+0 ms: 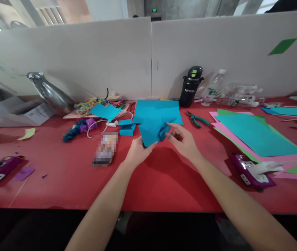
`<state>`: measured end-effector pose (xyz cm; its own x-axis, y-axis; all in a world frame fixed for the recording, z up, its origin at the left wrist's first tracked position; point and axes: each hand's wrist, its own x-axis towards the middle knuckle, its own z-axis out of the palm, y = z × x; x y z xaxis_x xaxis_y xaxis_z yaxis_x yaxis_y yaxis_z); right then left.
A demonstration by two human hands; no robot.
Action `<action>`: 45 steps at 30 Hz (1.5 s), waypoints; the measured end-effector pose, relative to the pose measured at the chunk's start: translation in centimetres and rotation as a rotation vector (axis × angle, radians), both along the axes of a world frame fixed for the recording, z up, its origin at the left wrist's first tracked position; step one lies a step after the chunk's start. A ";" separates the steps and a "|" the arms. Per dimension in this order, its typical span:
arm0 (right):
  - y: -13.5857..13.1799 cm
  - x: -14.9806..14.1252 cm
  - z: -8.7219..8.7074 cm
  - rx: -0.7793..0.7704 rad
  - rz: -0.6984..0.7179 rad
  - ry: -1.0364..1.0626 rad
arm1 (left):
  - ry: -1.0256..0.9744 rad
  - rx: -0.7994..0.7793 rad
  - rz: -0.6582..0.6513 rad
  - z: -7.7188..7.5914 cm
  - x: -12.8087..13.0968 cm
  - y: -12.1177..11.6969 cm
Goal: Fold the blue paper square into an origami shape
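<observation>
**Red tabletop (164, 190), blue paper in hand**

White partition panels (98, 59) stand along the far edge of the table. In front of them, held up near the middle, is a partly folded piece of blue paper (149, 132), with a creased pocket at its right side. The left hand (137, 152) is clamped on its lower left edge, thumb along the near side. The right hand (186, 141) has thumb and index finger at the creased side; whether they pinch it cannot be told.

Just behind the folded piece lies a flat blue sheet (161, 107), and to its left a small folded blue shape (126, 129). A pixelated, phone-like object (106, 150) lies left of the left hand. Pliers with teal handles (199, 120) rest to the right of the sheet, near an upright black bottle (190, 89) marked "DAWN".

Farther right, pink, green and blue sheets (258, 130) overlap, with a purple power strip (251, 174) at their near edge and clear plastic bottles (212, 91) behind. Farther left, a shiny metal jug (51, 94) leans beside a cluttered pale box (37, 113).
</observation>
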<state>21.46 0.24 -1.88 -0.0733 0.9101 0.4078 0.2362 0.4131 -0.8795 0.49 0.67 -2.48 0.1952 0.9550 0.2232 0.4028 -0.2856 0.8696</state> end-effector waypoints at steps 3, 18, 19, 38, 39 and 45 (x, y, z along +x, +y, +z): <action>-0.3 -0.1 -0.1 0.010 0.038 -0.089 | 0.062 0.080 -0.038 -0.2 -0.2 0.1; 0.0 -1.0 -1.2 -0.018 -0.004 0.001 | -0.259 -0.024 0.205 1.2 -0.4 1.0; 0.0 -1.1 -1.3 -0.024 0.022 0.011 | -0.288 -0.049 0.195 1.2 -0.3 1.1; -0.2 -0.8 -0.5 -0.056 -0.013 0.066 | -0.503 -0.356 -0.081 0.7 -0.1 0.9; -0.3 -0.8 -0.5 -0.052 -0.003 0.059 | -0.487 -0.340 -0.070 0.7 -0.1 0.9; -0.4 -1.2 -0.5 -0.055 0.123 0.131 | -0.423 -0.251 -0.044 0.7 -0.1 0.9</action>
<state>20.24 -0.19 -2.39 -0.1352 0.9187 0.3712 0.0690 0.3825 -0.9214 0.42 1.55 -1.79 0.1784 0.9824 0.0556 -0.0084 -0.0550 0.9985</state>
